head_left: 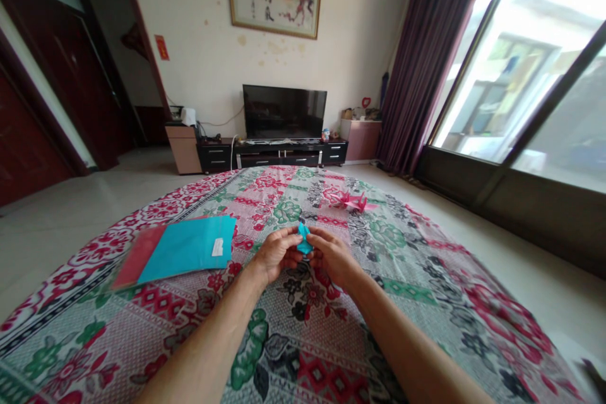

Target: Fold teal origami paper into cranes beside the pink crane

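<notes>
Between my two hands is a small piece of folded blue paper (pixel 303 241), a narrow shape with a pointed top. My left hand (pixel 280 250) pinches its left side between thumb and fingers. On the other side my right hand (pixel 330 255) grips it the same way, thumb in front. The fingertips behind the paper are partly hidden. To the left lies a clear packet of blue and red paper sheets (pixel 189 247) with a white label. Farther back on the right sit pink folded paper figures (pixel 355 201), pointed like origami cranes.
A round table carries a floral tablecloth (pixel 265 341). Beyond it, a television (pixel 285 112) stands on a low black cabinet (pixel 279 154). Purple curtains (pixel 416 57) hang beside a large window (pixel 516 76) at right.
</notes>
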`<state>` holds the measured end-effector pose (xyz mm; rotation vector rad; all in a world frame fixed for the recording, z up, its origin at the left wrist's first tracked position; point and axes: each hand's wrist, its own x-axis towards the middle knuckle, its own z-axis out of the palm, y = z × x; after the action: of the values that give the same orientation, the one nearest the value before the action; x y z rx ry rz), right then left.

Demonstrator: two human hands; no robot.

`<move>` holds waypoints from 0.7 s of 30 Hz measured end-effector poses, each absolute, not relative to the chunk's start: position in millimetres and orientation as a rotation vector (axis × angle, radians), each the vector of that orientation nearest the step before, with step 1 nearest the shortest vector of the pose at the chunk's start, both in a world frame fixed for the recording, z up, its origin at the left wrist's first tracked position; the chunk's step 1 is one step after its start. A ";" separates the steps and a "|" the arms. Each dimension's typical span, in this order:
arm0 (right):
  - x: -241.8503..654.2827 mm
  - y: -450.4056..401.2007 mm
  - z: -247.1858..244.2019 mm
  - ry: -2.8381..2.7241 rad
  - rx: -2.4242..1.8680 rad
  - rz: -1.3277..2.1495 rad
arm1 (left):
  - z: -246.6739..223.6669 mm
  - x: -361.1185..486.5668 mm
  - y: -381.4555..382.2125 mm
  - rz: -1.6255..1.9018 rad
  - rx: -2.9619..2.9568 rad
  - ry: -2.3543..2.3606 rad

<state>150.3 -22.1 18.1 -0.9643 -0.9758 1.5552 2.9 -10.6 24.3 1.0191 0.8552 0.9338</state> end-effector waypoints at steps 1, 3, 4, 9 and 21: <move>150.1 -22.0 17.8 -0.964 -0.973 1.551 | 23.6 2.7 -10.2 0.928 1.021 0.854; 149.9 -21.6 17.0 -0.956 -0.994 1.544 | 22.5 2.5 -9.5 0.917 1.035 0.854; 149.9 -21.4 16.7 -0.959 -1.004 1.543 | 22.2 2.5 -9.2 0.911 1.042 0.857; 149.1 -21.5 15.6 -1.008 -1.008 1.524 | 23.9 4.4 -10.2 0.915 1.081 0.873; 145.9 -14.9 0.0 -1.480 -1.330 0.516 | 4.4 22.6 -3.9 1.171 1.715 1.304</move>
<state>145.9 -14.9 0.0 -1.3305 -1.4797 0.5160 22.6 -3.9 4.4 1.7146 1.3039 1.1713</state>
